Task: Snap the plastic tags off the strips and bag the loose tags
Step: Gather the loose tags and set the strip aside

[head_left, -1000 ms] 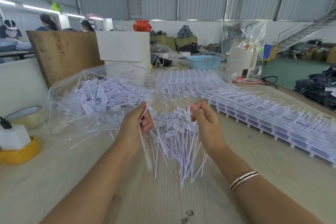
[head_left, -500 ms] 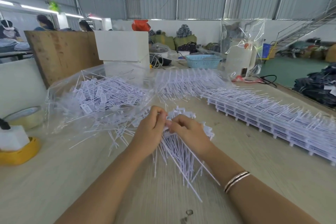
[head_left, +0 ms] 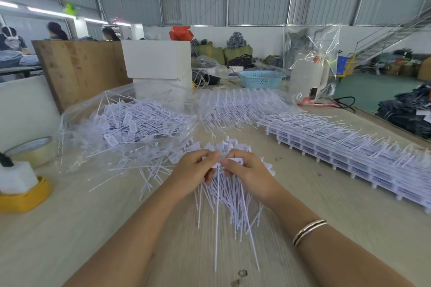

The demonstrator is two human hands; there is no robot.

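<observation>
Fingertips (head_left: 215, 154) of left hand (head_left: 193, 170) and right hand (head_left: 249, 170) are pinched on a tag strip (head_left: 224, 184); snapping is judged underway. Bag (head_left: 77, 123), far left, is needed next.

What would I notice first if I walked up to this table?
Two hands, the left hand and right hand, meet mid-table, pinching a bunch of white plastic tags whose thin tails fan toward the viewer. Behind-left lies a clear bag of loose tags; along the right runs a long stack of tag strips.
</observation>
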